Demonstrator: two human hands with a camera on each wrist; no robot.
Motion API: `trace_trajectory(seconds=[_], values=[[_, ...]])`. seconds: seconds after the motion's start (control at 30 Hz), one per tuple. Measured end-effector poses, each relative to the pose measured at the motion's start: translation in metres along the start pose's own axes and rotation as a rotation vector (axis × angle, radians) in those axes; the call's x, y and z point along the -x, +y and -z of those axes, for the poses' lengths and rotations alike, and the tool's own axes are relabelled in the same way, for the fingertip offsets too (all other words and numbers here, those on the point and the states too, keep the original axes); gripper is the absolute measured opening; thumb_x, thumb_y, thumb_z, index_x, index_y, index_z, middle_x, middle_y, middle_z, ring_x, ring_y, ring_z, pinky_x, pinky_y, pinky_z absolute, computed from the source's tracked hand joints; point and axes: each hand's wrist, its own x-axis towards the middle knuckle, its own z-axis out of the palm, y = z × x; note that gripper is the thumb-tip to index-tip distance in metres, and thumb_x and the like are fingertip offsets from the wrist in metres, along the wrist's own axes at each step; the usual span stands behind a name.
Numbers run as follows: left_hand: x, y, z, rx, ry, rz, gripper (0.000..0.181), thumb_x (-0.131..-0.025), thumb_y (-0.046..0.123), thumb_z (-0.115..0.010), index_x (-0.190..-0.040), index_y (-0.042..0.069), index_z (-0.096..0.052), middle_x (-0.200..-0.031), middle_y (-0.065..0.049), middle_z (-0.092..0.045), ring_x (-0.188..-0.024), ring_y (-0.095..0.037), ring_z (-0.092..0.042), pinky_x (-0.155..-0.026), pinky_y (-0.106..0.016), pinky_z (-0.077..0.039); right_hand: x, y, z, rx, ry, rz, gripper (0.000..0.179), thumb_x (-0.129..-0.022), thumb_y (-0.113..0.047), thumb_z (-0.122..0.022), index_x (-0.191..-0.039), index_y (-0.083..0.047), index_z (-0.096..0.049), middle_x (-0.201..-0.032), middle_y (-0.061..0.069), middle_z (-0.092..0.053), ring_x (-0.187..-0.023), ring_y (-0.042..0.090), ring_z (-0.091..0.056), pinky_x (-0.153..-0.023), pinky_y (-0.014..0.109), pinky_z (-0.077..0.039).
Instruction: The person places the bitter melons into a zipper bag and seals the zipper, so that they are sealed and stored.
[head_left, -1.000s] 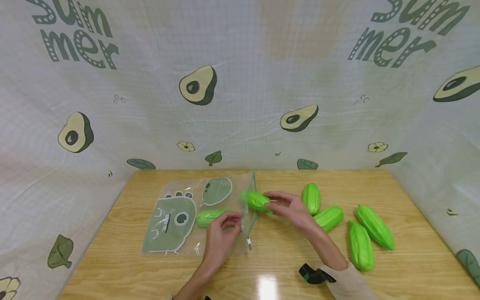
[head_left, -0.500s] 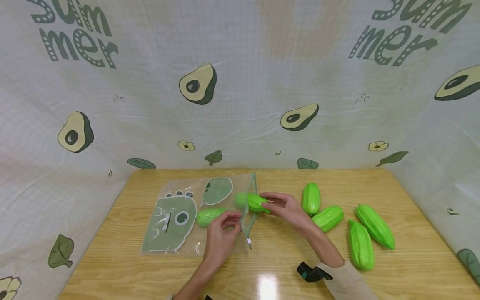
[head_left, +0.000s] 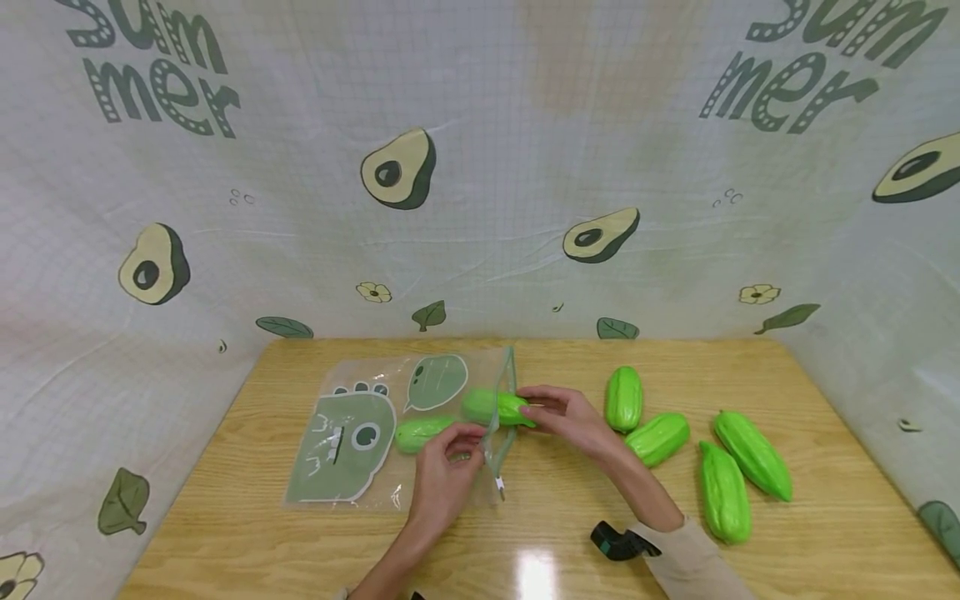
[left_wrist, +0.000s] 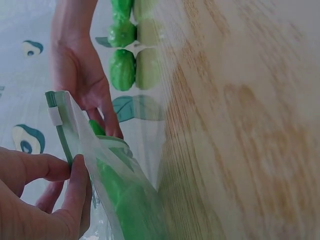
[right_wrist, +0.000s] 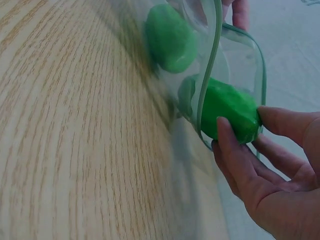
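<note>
A clear slider zip bag (head_left: 341, 450) with a green cartoon monster print lies on the left of the table, its mouth facing right. My left hand (head_left: 446, 471) pinches the near edge of the mouth between thumb and fingers. One bright green ridged gourd (head_left: 420, 433) lies inside the bag. My right hand (head_left: 570, 421) holds a second green gourd (right_wrist: 232, 110) by its right end with thumb and fingers. Most of that gourd is through the bag's mouth; its tip remains outside. In the left wrist view, the slider (left_wrist: 55, 116) shows on the green zip strip.
On the right of the wooden table (head_left: 585, 517) lie several more gourds: one upright in view (head_left: 624, 398), one slanted (head_left: 658, 438) behind my right forearm, and a pair farther right, a near gourd (head_left: 725, 493) and a far gourd (head_left: 753, 454). A printed cloth (head_left: 480, 250) hangs behind.
My right hand has moved a little left, sliding the held gourd deeper into the bag. My left hand keeps its pinch on the bag's edge.
</note>
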Motion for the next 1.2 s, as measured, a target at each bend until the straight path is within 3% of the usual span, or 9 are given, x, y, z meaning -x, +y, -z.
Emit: trace_trajectory(seconds=[0.17, 0.5, 0.77, 1.0, 1.2], values=[[0.001, 0.001, 0.001, -0.002, 0.000, -0.003, 0.020, -0.087, -0.008, -0.069, -0.104, 0.000, -0.074, -0.098, -0.012, -0.072, -0.090, -0.022, -0.071, -0.077, -0.023, -0.058, -0.003, -0.001, -0.002, 0.016, -0.010, 0.016, 0.045, -0.102, -0.009, -0.064, -0.139, 0.013, -0.053, -0.136, 0.030, -0.058, -0.116, 0.031, -0.065, -0.096, 0.047, -0.056], [0.002, 0.002, 0.002, -0.024, -0.016, -0.039, 0.020, -0.088, -0.008, -0.067, -0.105, 0.000, -0.074, -0.100, -0.012, -0.072, -0.094, -0.024, -0.070, -0.082, -0.028, -0.059, -0.008, -0.003, -0.006, 0.041, -0.025, 0.001, 0.044, -0.101, -0.009, -0.065, -0.137, 0.013, -0.055, -0.136, 0.030, -0.059, -0.116, 0.034, -0.066, -0.096, 0.049, -0.056], [0.003, 0.001, 0.001, -0.043, -0.003, -0.071, 0.020, -0.090, -0.012, -0.065, -0.106, -0.001, -0.072, -0.101, -0.013, -0.072, -0.097, -0.027, -0.070, -0.085, -0.031, -0.059, -0.012, -0.003, -0.008, 0.024, -0.032, -0.018, 0.042, -0.101, -0.008, -0.065, -0.137, 0.012, -0.056, -0.136, 0.029, -0.060, -0.113, 0.027, -0.068, -0.096, 0.048, -0.056], [0.006, 0.002, 0.000, -0.035, -0.010, -0.081, 0.021, -0.093, -0.015, -0.060, -0.108, -0.002, -0.069, -0.106, -0.014, -0.069, -0.102, -0.028, -0.066, -0.087, -0.032, -0.059, -0.017, -0.002, -0.011, 0.068, -0.045, -0.037, 0.041, -0.101, -0.011, -0.066, -0.136, 0.009, -0.059, -0.133, 0.026, -0.063, -0.109, 0.020, -0.068, -0.096, 0.047, -0.056], [0.005, 0.001, 0.001, -0.081, -0.009, -0.117, 0.023, -0.093, -0.016, -0.058, -0.106, 0.000, -0.069, -0.106, -0.012, -0.068, -0.102, -0.026, -0.065, -0.087, -0.031, -0.058, -0.019, -0.004, -0.013, 0.109, -0.065, -0.027, 0.041, -0.102, -0.012, -0.064, -0.136, 0.010, -0.059, -0.132, 0.025, -0.063, -0.108, 0.019, -0.068, -0.096, 0.046, -0.056]])
